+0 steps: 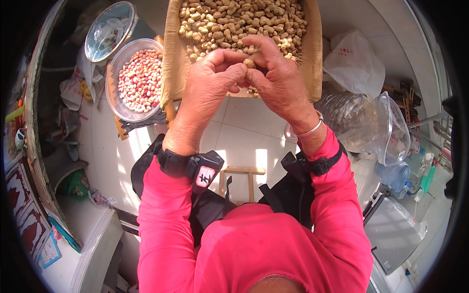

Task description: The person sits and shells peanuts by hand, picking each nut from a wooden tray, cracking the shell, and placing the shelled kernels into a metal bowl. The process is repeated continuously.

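Note:
An unshelled peanut [250, 63] is pinched between the fingertips of my left hand [205, 80] and my right hand [284, 82], which meet over the near edge of a cardboard box [314, 55]. The box holds a heap of peanuts in their shells [242, 22]. To the left of my left hand stands a clear plastic bowl [113, 96] with shelled peanut kernels [141, 80], mostly pale pink and a few dark red. My curled fingers partly hide what lies in the palms.
A blue bucket [141, 31] with plastic scraps inside is behind the bowl. On the right sit a white plastic bag [353, 62] and a large transparent bag [361, 124]. A small wooden frame [243, 170] rests on the tiled floor [238, 135] between my legs.

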Demonstrator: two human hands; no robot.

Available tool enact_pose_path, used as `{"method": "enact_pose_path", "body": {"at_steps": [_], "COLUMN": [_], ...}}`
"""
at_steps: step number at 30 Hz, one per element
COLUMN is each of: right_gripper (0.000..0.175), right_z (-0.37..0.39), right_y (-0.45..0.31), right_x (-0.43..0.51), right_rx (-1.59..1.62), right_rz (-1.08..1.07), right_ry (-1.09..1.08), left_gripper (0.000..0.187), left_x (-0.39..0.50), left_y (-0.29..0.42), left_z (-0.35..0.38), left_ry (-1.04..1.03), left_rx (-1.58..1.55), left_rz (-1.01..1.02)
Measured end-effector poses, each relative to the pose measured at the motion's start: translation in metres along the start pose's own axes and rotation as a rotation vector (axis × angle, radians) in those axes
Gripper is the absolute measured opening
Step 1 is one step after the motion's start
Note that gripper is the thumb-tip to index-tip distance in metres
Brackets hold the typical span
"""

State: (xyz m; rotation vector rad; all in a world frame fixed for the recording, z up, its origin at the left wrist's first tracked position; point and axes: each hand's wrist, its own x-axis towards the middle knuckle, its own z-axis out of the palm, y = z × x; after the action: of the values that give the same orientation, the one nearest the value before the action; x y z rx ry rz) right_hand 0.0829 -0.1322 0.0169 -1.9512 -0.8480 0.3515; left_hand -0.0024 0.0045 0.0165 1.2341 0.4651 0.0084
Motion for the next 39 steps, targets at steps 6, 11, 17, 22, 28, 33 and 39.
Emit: {"method": "enact_pose_path", "body": {"at_steps": [6,11,17,22,28,33,39], "right_gripper": [0.042,0.028,0.021,0.021,0.016,0.013,0.017], "right_z": [-0.006,-0.009,0.002,0.01,0.026,0.033,0.041], "right_y": [-0.001,-0.004,-0.005,-0.007,-0.008,-0.003,0.002], "right_x": [-0.002,-0.001,0.002,0.005,0.009,0.013,0.012], "right_rx": [-0.15,0.335,0.205,0.05,-0.135,-0.266,-0.352], "right_rz": [0.003,0.18,-0.012,-0.21,-0.299,-0.344,-0.34], "right_ry": [-0.122,-0.187,-0.016,0.094,0.247,0.318,0.359], "left_gripper": [0.019,0.015,0.018,0.016,0.004,0.007,0.011], "left_x": [0.004,0.006,0.006,0.006,0.012,0.019,0.026], "left_y": [-0.008,-0.008,-0.01,-0.009,-0.012,-0.018,-0.025], "left_z": [0.0,-0.004,0.001,0.005,0.008,0.009,0.011], "left_ry": [0.022,0.04,0.01,0.024,0.113,0.116,0.141], "left_rx": [0.105,-0.102,-0.285,-0.41,-0.582,-0.656,-0.685], "left_rz": [0.051,-0.019,-0.023,0.021,-0.005,-0.014,0.052]}}
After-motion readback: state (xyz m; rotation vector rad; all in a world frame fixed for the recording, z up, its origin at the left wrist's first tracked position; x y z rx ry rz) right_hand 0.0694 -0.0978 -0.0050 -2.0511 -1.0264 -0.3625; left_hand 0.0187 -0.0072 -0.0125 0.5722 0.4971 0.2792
